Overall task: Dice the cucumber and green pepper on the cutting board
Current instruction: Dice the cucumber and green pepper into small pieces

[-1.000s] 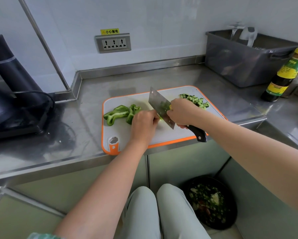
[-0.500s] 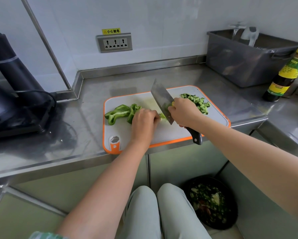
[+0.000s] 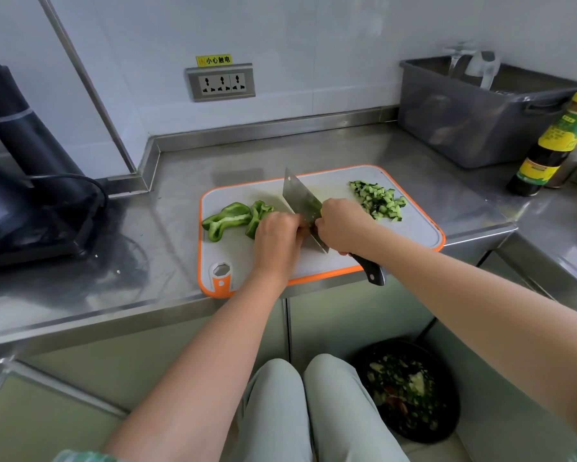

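The black handle of a broad steel cleaver point(image 3: 302, 204) is gripped by the right hand point(image 3: 343, 225), close up to the blade, and the edge is set down near the middle of the white, orange-rimmed plastic cutting board point(image 3: 243, 261). The left hand point(image 3: 275, 240) is laid against the flat of the blade with curled fingers. What is pressed under it is hidden, so its grip cannot be told. The cucumber point(image 3: 378, 200) is already diced and heaped at the board's far right corner, while the large pieces of green pepper point(image 3: 232, 219) lie uncut on the board's left part, touching the left hand. The pepper step is therefore judged to be in hand. For the next cut a pepper piece must be fed to the edge, with fingertips tucked back. Right of the board a grey plastic tub point(image 3: 473, 128) and a dark sauce bottle with a yellow label point(image 3: 554, 145) are placed, and left of it a black appliance point(image 3: 23, 161). All are well apart from the board, and nothing is seen in the knife's way.
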Motion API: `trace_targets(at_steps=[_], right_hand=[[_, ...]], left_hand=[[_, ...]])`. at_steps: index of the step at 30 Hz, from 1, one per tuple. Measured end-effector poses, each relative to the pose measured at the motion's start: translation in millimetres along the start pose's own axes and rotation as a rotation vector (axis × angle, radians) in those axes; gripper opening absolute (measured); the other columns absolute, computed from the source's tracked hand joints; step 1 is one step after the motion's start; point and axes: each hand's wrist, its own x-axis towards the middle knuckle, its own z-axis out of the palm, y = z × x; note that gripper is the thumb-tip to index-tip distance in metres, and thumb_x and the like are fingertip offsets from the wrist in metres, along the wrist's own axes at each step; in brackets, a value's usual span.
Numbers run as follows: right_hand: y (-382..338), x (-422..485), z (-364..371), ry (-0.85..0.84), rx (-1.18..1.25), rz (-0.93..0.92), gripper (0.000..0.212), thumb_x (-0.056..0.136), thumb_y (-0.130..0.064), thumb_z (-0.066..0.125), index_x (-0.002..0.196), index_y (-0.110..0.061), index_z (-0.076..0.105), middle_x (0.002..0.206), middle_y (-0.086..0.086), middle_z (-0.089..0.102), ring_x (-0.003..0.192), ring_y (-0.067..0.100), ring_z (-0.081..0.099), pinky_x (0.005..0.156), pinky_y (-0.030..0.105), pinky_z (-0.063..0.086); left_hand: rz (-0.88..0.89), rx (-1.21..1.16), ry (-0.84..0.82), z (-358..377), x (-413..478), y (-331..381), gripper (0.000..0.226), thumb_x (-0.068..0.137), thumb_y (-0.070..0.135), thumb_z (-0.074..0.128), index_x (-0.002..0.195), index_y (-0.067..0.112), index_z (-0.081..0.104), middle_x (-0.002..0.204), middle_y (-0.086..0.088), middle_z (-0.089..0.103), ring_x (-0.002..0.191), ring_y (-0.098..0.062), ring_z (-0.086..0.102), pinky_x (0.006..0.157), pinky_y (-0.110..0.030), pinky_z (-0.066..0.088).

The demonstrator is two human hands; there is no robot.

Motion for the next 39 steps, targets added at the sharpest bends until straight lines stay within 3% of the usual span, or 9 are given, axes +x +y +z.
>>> trace_targets(at_steps=[5, 8, 10, 16, 20, 25, 28, 33, 39], right_hand=[[1.8, 7.0, 1.0, 0.030, 0.055, 0.026, 0.027, 0.095, -0.009, 0.044, 0.068, -0.010, 0.038, 0.053, 0.007, 0.048, 0.040, 0.019, 0.048, 0.041, 0.023, 0.033], [12.7, 10.4, -1.6, 0.024, 0.074, 0.073, 0.023, 0.094, -0.008, 0.044, 0.072, -0.008, 0.040, 0.051, 0.008, 0.051, 0.040, 0.020, 0.048, 0.042, 0.024, 0.035], [20.6, 11.4, -5.5, 0.036, 0.082, 0.107, 0.022, 0.094, -0.006, 0.043, 0.071, -0.006, 0.042, 0.051, 0.009, 0.051, 0.041, 0.020, 0.048, 0.043, 0.025, 0.037], [33.3, 12.9, -9.7, 0.035, 0.082, 0.148, 0.008, 0.091, 0.001, 0.047, 0.083, 0.001, 0.048, 0.052, 0.009, 0.049, 0.045, 0.021, 0.046, 0.044, 0.026, 0.039], [32.5, 13.8, -7.8, 0.012, 0.073, 0.130, 0.012, 0.092, 0.001, 0.046, 0.081, -0.001, 0.048, 0.054, 0.009, 0.048, 0.047, 0.021, 0.046, 0.044, 0.027, 0.039], [31.9, 13.2, -7.8, 0.026, 0.119, 0.121, 0.026, 0.098, -0.009, 0.040, 0.072, -0.005, 0.041, 0.051, 0.010, 0.050, 0.041, 0.020, 0.048, 0.041, 0.025, 0.038], [31.7, 11.8, -9.1, 0.028, 0.136, 0.125, 0.023, 0.099, -0.010, 0.039, 0.077, -0.003, 0.043, 0.051, 0.010, 0.050, 0.040, 0.020, 0.048, 0.042, 0.026, 0.037], [33.2, 11.0, -11.2, 0.028, 0.156, 0.110, 0.020, 0.094, -0.005, 0.041, 0.075, -0.005, 0.047, 0.059, 0.010, 0.055, 0.047, 0.022, 0.050, 0.044, 0.026, 0.041], [23.2, 6.3, -30.1, 0.004, 0.058, 0.057, 0.006, 0.085, 0.001, 0.048, 0.087, 0.003, 0.053, 0.070, 0.020, 0.066, 0.052, 0.029, 0.057, 0.046, 0.029, 0.043]], left_hand=[[0.026, 0.070, -0.009, -2.4, -2.9, 4.2, 0.011, 0.072, 0.012, 0.071, 0.062, 0.015, 0.068, 0.056, -0.011, 0.059, 0.055, -0.034, 0.056, 0.045, -0.029, 0.027], [0.048, -0.010, 0.017, 0.5, -4.7, 0.8, 0.007, 0.073, 0.008, 0.070, 0.071, 0.014, 0.072, 0.067, -0.009, 0.067, 0.064, -0.033, 0.062, 0.048, -0.035, 0.045], [0.042, -0.079, 0.027, 3.5, -1.8, -1.7, 0.007, 0.074, 0.007, 0.070, 0.076, 0.012, 0.074, 0.071, -0.009, 0.070, 0.067, -0.033, 0.064, 0.054, -0.038, 0.050], [0.046, -0.126, -0.030, 11.2, 10.9, 14.5, 0.010, 0.078, 0.013, 0.068, 0.083, 0.017, 0.076, 0.077, -0.009, 0.073, 0.073, -0.033, 0.066, 0.062, -0.037, 0.051], [0.031, -0.086, -0.048, 14.0, 8.2, 9.0, 0.014, 0.083, 0.025, 0.068, 0.094, 0.023, 0.076, 0.077, -0.012, 0.066, 0.077, -0.031, 0.058, 0.064, -0.035, 0.047], [0.108, -0.010, 0.031, 11.9, 6.3, 8.4, 0.018, 0.074, 0.018, 0.077, 0.090, 0.010, 0.074, 0.088, -0.008, 0.066, 0.084, -0.030, 0.056, 0.070, -0.034, 0.049], [0.103, 0.050, 0.054, 8.4, 5.2, 6.9, 0.022, 0.075, 0.021, 0.076, 0.094, 0.010, 0.072, 0.083, -0.007, 0.062, 0.084, -0.030, 0.053, 0.073, -0.036, 0.047], [0.093, 0.033, 0.018, 7.6, 5.5, 5.5, 0.007, 0.079, 0.021, 0.072, 0.076, 0.015, 0.075, 0.067, -0.005, 0.063, 0.073, -0.029, 0.050, 0.064, -0.036, 0.044], [0.081, -0.023, 0.032, 8.4, 6.0, 6.5, 0.013, 0.070, 0.004, 0.071, 0.061, 0.014, 0.074, 0.056, -0.005, 0.056, 0.059, -0.027, 0.048, 0.052, -0.030, 0.041]])
